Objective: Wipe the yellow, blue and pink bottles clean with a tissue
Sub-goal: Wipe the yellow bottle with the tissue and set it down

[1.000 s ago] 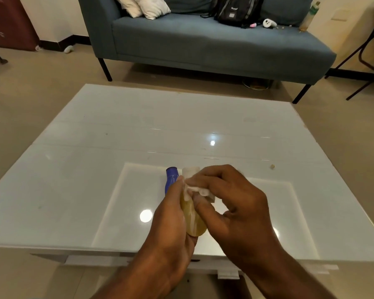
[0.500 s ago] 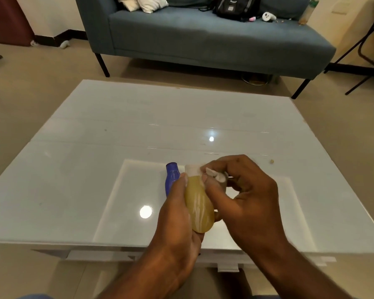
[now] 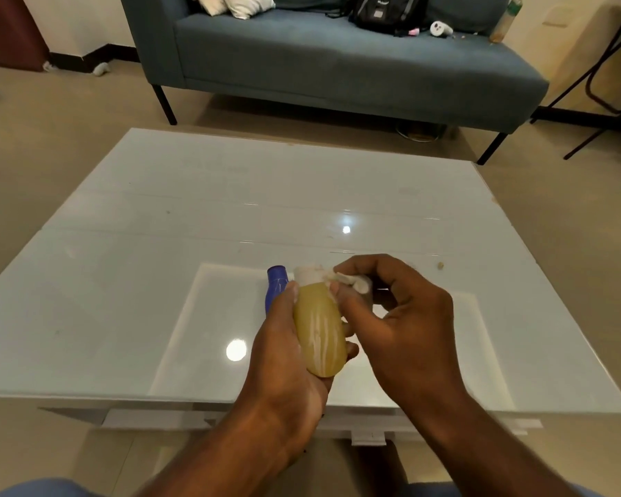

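My left hand [image 3: 284, 356] grips the yellow bottle [image 3: 319, 331] around its body, above the near part of the white table [image 3: 122, 281]; the bottle's white cap points away from me. My right hand [image 3: 398, 317] pinches a crumpled white tissue [image 3: 352, 281] against the bottle's neck, just under the cap. The blue bottle [image 3: 275, 286] lies on the table behind my left hand, mostly hidden by it. No pink bottle is in sight; my hands cover the spot behind them.
A blue-grey sofa [image 3: 337, 62] stands beyond the table, with cushions, a black bag [image 3: 388, 10] and small items on it. A small crumb [image 3: 440, 265] lies on the table at the right. Dark metal chair legs [image 3: 603, 84] stand at the far right.
My right hand has slid the tissue from the yellow bottle's body up to its neck and cap, uncovering the body. The bottle sits a little higher in my left hand.
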{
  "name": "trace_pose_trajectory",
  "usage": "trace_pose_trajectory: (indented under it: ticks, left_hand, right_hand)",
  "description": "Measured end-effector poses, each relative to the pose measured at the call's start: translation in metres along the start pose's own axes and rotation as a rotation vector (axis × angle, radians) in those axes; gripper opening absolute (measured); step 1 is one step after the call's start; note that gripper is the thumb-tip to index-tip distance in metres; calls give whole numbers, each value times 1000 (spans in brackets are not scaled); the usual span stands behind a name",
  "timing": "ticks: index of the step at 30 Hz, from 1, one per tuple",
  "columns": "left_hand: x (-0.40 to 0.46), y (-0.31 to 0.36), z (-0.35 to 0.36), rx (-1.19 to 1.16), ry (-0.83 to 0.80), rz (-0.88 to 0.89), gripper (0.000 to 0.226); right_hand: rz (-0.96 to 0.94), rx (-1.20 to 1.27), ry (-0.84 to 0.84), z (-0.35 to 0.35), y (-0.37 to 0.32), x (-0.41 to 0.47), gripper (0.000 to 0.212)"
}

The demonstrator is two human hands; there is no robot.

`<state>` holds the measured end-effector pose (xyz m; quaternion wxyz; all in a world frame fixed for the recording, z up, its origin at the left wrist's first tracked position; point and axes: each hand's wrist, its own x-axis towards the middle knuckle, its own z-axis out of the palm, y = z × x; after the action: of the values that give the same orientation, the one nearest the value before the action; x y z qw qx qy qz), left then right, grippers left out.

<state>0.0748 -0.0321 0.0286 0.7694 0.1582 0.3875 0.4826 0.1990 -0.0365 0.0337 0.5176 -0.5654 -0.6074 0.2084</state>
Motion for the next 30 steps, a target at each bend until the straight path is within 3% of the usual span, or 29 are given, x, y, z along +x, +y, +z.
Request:
trace_pose_trajectory:
  ticks: [3, 7, 12, 15, 19, 24, 30]
  left_hand:
    - [0, 3, 0, -18, -3, -8, 51]
    - [2, 4, -2, 32, 2, -49, 52]
    - [-2, 5, 1, 25, -45, -55, 45]
    - [0, 3, 2, 112, -49, -71, 45]
    - [-2, -3, 1, 56, 7, -73, 37]
    - [-5, -7, 5, 127, -34, -77, 22]
    - [-2, 0, -7, -4, -30, -56, 47]
  right_hand:
    - [-103, -17, -95, -1, -9, -5, 20]
    - [9, -3, -11, -5, 3, 1, 14]
    - [-58, 47, -75, -3, -7, -2, 16]
    - [6, 78, -18, -4, -1, 1, 20]
    - [-51, 69, -124, 0, -15, -5, 27]
    - [-12, -14, -66, -6, -9, 2, 31]
    - [14, 173, -242, -2, -20, -13, 29]
